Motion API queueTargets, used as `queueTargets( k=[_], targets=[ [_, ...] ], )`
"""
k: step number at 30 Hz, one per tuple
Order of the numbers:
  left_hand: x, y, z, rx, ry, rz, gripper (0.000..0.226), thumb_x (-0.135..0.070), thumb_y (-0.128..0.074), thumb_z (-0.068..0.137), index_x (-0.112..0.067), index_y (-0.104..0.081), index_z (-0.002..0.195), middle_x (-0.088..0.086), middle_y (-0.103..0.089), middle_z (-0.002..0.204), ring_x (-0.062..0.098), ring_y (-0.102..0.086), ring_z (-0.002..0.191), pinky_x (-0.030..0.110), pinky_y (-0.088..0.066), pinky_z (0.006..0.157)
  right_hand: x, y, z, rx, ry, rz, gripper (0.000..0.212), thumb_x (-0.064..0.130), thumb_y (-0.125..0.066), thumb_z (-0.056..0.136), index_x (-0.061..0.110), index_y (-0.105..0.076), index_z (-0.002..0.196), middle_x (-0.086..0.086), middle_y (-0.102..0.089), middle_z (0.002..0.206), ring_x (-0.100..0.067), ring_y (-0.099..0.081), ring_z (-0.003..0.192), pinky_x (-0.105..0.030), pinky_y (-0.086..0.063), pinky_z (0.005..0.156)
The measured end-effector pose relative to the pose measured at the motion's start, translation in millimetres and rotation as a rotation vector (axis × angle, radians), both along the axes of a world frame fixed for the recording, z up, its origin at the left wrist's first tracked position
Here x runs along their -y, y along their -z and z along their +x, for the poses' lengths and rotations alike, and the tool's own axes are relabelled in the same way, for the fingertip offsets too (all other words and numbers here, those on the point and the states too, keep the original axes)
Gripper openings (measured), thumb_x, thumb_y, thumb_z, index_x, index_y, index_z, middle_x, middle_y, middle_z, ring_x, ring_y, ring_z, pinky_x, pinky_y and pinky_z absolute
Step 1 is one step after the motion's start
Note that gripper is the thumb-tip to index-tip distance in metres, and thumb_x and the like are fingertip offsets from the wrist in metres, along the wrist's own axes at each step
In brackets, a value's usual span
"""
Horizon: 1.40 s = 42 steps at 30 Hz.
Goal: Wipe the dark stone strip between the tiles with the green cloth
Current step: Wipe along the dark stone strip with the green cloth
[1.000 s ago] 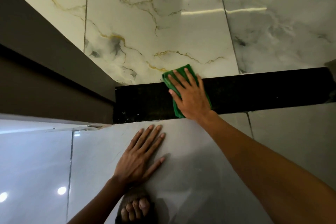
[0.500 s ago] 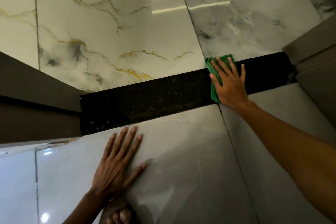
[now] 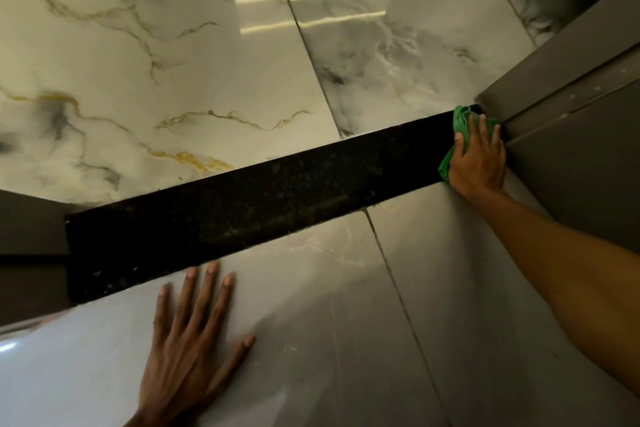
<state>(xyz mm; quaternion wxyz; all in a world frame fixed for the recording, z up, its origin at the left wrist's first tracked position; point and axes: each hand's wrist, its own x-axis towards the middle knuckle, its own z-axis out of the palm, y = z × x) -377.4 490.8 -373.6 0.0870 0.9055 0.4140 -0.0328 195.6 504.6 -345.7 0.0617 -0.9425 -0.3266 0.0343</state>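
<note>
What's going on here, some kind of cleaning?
Yes. A person is wiping the dark stone strip set between glossy tiles. The right hand presses a green cloth onto the strip's far right end, beside the grey frame. The left hand lies flat, fingers spread, on the grey tile below the strip.

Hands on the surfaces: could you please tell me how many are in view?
2. The left hand lies flat on the grey tile; the right hand presses the green cloth at the dark stone strip's right end.
</note>
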Motion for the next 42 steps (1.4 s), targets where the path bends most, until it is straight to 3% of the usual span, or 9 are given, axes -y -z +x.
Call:
queueTargets(
  k=[11,19,27,42],
  targets=[
    [2.7,3.9,-1.1,0.005,0.02,-0.046,0.094,-0.078,-0.021,0.111,-0.017,-0.022,0.182,0.012,-0.01,0.191,0.036,-0.007,0.177,0.07,-0.014,0.137,4.0,9.4,6.4,-0.031,-0.006,0.055,0.059,0.042,-0.026,0.116,0.022,-0.028,0.171,-0.002,-0.02,0.181,-0.032,-0.011,0.169,-0.048,-0.013,0.137],
    [10.6,3.9,8.1,0.033,-0.012,-0.056,0.1,-0.083,-0.023,0.108,-0.016,-0.018,0.183,0.013,-0.006,0.191,0.038,-0.004,0.177,0.07,-0.009,0.137,-4.3,-7.9,-8.3,-0.08,0.03,-0.01,0.058,0.037,-0.025,0.118,0.02,-0.022,0.173,-0.003,-0.014,0.183,-0.032,-0.008,0.17,-0.05,-0.011,0.137],
    [17.5,7.6,17.3,0.06,-0.08,-0.058,0.098,-0.082,-0.024,0.11,-0.019,-0.013,0.183,0.01,-0.004,0.192,0.035,-0.002,0.178,0.064,-0.003,0.14,-9.9,-9.2,-43.2,-0.051,0.106,0.034,0.058,0.036,-0.028,0.118,0.019,-0.023,0.173,-0.003,-0.019,0.182,-0.032,-0.01,0.169,-0.047,-0.008,0.137],
    [23.2,16.1,24.9,0.105,-0.143,-0.037,0.109,-0.09,-0.04,0.103,-0.02,-0.015,0.183,0.008,-0.005,0.192,0.035,-0.003,0.178,0.063,-0.002,0.141,-36.8,23.6,-131.2,-0.023,-0.064,0.09,0.065,0.049,-0.023,0.114,0.021,-0.024,0.172,-0.004,-0.021,0.181,-0.038,-0.011,0.168,-0.054,-0.007,0.137]
  ],
)
